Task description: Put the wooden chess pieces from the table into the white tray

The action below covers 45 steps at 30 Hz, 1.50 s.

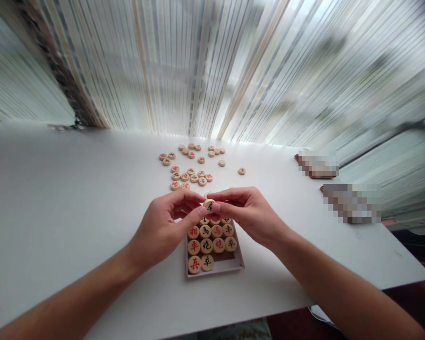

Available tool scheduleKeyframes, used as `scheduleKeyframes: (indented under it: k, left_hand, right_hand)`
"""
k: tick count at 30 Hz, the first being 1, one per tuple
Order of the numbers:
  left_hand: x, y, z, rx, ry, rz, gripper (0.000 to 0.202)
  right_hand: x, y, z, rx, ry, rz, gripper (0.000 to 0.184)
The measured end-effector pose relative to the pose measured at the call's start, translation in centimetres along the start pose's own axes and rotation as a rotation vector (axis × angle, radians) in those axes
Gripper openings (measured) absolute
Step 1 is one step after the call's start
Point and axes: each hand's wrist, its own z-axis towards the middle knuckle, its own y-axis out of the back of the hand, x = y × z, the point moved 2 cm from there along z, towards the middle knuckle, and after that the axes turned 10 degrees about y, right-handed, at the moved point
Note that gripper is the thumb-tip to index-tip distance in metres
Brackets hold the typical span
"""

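Between the fingertips of both hands is a round wooden Chinese chess piece (209, 206) with a black character facing me. My left hand (170, 217) pinches its left side, and my right hand (242, 208) grips its right side. Just below them lies a shallow open box (216, 272) holding rows of pieces with red or black characters. The front row has a red-marked piece (194, 264) and a black-marked piece (207, 262) on the left, with bare box floor to their right. My hands partly cover the back rows.
Many loose chess pieces (193, 178) are scattered over the white table (92, 203) beyond my hands, some face down. One piece (241, 171) lies apart at the right. Two pixelated objects (318, 165) rest near the table's right edge. A striped string curtain (170, 66) hangs behind.
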Motion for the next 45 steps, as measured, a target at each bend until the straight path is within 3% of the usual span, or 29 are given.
scheduleKeyframes:
  k: [3,9,15,22,28,36,45]
  left_hand:
    - [-0.1,-0.4,-0.2,0.023,0.039,-0.068,0.018]
    - [-0.6,-1.2,-0.8,0.097,0.169,-0.241,0.011]
    - [-1.0,-1.6,-1.1,0.107,0.227,-0.315,0.022]
    - [-0.9,-1.6,-0.9,0.099,0.207,-0.309,0.024]
    - [-0.9,-1.7,-1.1,0.076,0.165,-0.267,0.019]
    - [-1.3,-1.9,-1.9,-0.04,0.021,-0.003,0.014]
    - [-1.2,-1.8,-1.9,-0.09,0.033,-0.013,0.01]
  right_hand:
    - [-0.7,0.6,-0.6,-0.053,-0.01,0.029,0.034]
    - [-1.2,0.6,-2.1,-0.007,-0.05,0.136,0.026]
    - [-0.9,0.3,-2.3,0.005,-0.086,0.22,0.03]
    - [-0.5,0.1,-2.4,0.052,-0.055,0.257,0.011]
    - [-0.4,0.0,-2.5,0.034,-0.068,0.252,0.02]
    - [0.1,-0.2,-2.8,-0.044,-0.05,0.116,0.021]
    - [0.5,-0.5,-2.8,0.005,0.033,0.029,0.022]
